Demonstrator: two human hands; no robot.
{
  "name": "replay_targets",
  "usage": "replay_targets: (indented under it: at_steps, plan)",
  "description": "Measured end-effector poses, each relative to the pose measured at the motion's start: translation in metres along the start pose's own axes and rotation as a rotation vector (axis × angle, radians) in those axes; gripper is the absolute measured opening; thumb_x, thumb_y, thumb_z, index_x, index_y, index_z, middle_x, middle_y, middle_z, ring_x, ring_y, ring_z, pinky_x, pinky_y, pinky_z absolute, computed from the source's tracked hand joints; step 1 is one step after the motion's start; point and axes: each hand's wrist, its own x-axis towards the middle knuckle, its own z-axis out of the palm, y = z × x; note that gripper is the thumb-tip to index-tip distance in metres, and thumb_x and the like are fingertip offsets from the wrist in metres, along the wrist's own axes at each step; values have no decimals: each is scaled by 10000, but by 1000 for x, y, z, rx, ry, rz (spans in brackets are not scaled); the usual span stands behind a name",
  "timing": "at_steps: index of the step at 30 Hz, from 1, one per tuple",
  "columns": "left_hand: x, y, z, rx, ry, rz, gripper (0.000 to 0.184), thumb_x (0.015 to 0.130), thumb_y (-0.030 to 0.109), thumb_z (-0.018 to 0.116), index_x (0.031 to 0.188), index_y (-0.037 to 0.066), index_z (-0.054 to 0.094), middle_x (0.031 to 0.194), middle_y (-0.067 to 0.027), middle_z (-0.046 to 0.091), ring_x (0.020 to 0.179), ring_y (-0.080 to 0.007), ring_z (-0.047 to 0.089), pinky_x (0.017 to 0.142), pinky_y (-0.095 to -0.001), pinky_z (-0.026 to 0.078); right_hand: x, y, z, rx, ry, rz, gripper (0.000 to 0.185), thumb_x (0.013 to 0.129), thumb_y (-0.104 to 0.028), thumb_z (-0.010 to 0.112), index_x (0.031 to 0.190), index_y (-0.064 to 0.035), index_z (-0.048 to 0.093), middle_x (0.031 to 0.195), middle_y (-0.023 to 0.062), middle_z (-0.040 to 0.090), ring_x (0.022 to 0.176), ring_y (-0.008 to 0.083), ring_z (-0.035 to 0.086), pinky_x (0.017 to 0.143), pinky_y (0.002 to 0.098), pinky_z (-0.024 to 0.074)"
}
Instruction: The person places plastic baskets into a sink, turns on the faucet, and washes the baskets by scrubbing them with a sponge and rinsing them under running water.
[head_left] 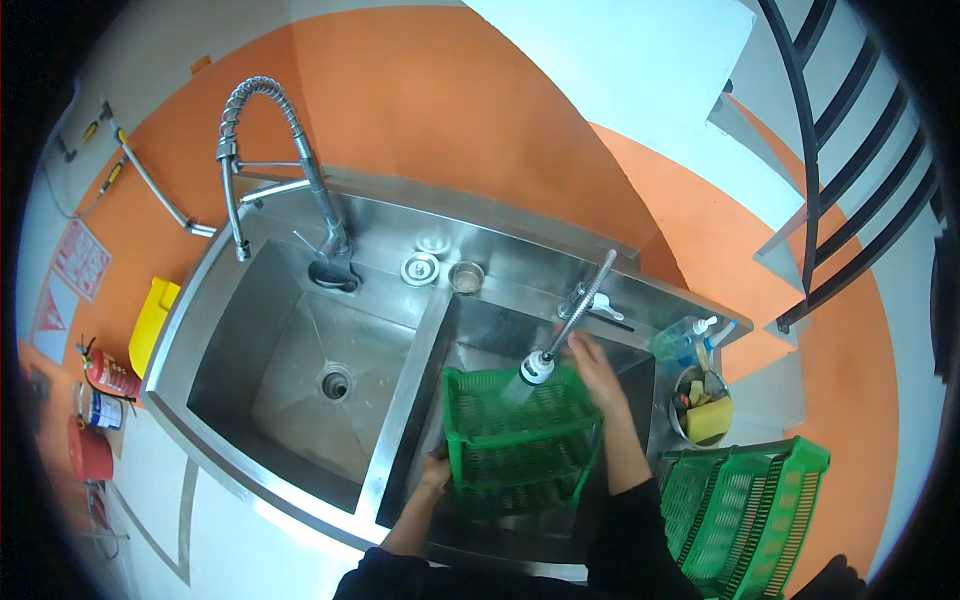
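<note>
A green plastic basket (520,405) is tilted in the right-hand sink basin, under a flexible faucet (538,366) whose spray runs into it. My left hand (434,472) grips the basket's left side, its fingertips partly hidden behind the wall. Just right of the faucet hose, my right hand (594,374) is raised near the basket's upper right edge. Motion smears its fingers, and I cannot tell whether they touch the hose or the basket.
Left of the divider lies another basin (300,390) with a tall spring faucet (325,200). Two drain strainers (420,268) sit on the back ledge. At right stand spray bottles (683,338), a metal bowl (708,415) with sponges, and more green baskets (745,510).
</note>
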Motion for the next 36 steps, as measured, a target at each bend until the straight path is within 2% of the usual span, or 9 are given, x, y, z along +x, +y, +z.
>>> replay_targets:
  at_steps: [2, 6, 8, 14, 18, 23, 30, 32, 36]
  plan:
    - [-20, 27, 0, 1, 34, -37, 466, 761, 120, 644, 1172, -55, 512, 1066, -150, 598, 915, -219, 581, 789, -321, 457, -22, -40, 15, 830, -281, 321, 423, 884, -339, 504, 1181, -38, 497, 1097, 122, 568, 1025, 194, 529, 864, 351, 413]
    - [-16, 22, -7, -23, 54, -26, 502, 759, 122, 649, 1199, -55, 485, 1109, -152, 578, 924, -220, 577, 806, -324, 455, -29, -24, 22, 692, -282, 53, 329, 871, -285, 546, 1110, -58, 536, 1073, 102, 583, 979, 173, 554, 821, 333, 431]
    - [-18, 21, -6, -46, 8, -68, 531, 763, 131, 650, 1221, -58, 460, 1152, -157, 555, 953, -223, 570, 823, -320, 447, -30, -16, 25, 279, -161, -161, 255, 812, -224, 636, 987, -53, 564, 964, 50, 616, 864, 159, 587, 731, 294, 453]
    - [-29, 28, -10, 31, 4, -57, 523, 760, 146, 653, 1209, -57, 477, 1107, -152, 577, 938, -209, 570, 808, -304, 442, -25, -6, 17, -158, 64, -75, 207, 784, -178, 657, 915, -48, 562, 846, 42, 633, 740, 114, 590, 619, 253, 456]
    - [-13, 4, -12, 4, 35, 9, 511, 761, 142, 647, 1200, -64, 484, 1068, -144, 592, 909, -196, 570, 791, -301, 441, -27, -18, 34, 11, 54, -137, 182, 774, -174, 660, 882, -55, 575, 773, 50, 632, 687, 124, 593, 586, 259, 447]
    - [-28, 21, -8, -38, 55, 42, 445, 769, 125, 631, 1143, -87, 514, 1036, -141, 601, 890, -187, 568, 779, -300, 441, -19, 1, 26, -267, 208, -169, 192, 740, -148, 672, 884, -64, 574, 707, 67, 616, 604, 185, 584, 574, 305, 446]
    - [-5, 7, -3, -226, 22, 42, 362, 801, -3, 544, 1159, -48, 508, 1014, -114, 599, 869, -179, 573, 750, -293, 467, -45, -17, 46, -116, 245, -41, 198, 783, -177, 652, 927, -67, 572, 706, 51, 613, 634, 145, 588, 596, 284, 448]
    - [4, 10, -1, -325, -88, 113, 376, 812, -52, 503, 1188, -38, 486, 1021, -104, 594, 874, -177, 575, 744, -292, 478, -44, 0, 63, 189, 245, -120, 269, 808, -192, 636, 1028, -67, 543, 812, 61, 615, 708, 131, 582, 636, 262, 450]
    - [25, -6, -3, -212, -215, 234, 424, 844, -23, 493, 1261, -28, 420, 1145, -124, 550, 999, -188, 544, 839, -285, 445, -61, -5, 86, 255, 271, -156, 401, 822, -191, 623, 1160, -61, 449, 970, 93, 575, 844, 163, 563, 734, 274, 437]
